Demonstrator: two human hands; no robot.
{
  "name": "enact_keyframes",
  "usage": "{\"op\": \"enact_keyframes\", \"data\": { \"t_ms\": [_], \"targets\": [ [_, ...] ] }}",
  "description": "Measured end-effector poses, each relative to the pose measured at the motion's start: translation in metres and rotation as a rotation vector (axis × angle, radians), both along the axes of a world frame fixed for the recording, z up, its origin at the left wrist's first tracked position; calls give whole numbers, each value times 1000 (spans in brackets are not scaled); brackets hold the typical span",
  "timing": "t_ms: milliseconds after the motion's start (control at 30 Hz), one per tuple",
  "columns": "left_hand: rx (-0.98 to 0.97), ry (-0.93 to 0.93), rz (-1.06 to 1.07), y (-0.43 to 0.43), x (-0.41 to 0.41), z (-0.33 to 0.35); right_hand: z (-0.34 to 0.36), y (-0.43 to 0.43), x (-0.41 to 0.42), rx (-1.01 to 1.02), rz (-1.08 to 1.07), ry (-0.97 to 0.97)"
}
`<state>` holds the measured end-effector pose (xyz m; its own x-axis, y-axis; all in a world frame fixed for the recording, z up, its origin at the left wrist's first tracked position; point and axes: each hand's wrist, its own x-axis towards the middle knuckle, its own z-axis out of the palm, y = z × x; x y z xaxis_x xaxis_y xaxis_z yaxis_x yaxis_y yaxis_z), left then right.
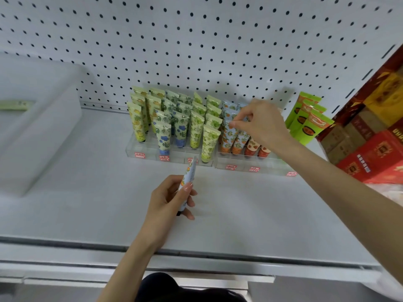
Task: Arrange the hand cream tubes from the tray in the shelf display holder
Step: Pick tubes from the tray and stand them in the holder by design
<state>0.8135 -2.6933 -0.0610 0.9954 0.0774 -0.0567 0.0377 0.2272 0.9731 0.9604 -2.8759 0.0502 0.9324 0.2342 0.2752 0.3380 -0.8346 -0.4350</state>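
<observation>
A clear acrylic display holder (268, 167) stands on the white shelf, filled with rows of upright hand cream tubes in yellow, blue-flower, green, orange and red prints. My right hand (260, 124) reaches over the right section and pinches the top of a pale-blue tube with orange print (229, 136) standing in the holder. My left hand (169, 198) is in front of the holder and grips another pale tube with orange print (189, 176), its crimped end pointing up. The white tray (41, 136) sits at the left, with one pale green tube (14, 105) lying in it.
Green snack packets (309, 118) lean to the right of the holder, and red and gold gift boxes (370, 138) are stacked at the far right. A white pegboard (196, 40) forms the back wall. The shelf's front edge (196, 256) runs below my arms.
</observation>
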Motion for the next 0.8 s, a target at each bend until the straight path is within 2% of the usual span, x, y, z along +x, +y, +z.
{"op": "enact_keyframes", "data": {
  "t_ms": [500,800],
  "targets": [
    [-13,-25,1,2,0,-5,-4,-1,3,-60,7,-40],
    [-11,-20,8,2,0,-4,-6,0,4,-180,-3,-87]
  ]
}}
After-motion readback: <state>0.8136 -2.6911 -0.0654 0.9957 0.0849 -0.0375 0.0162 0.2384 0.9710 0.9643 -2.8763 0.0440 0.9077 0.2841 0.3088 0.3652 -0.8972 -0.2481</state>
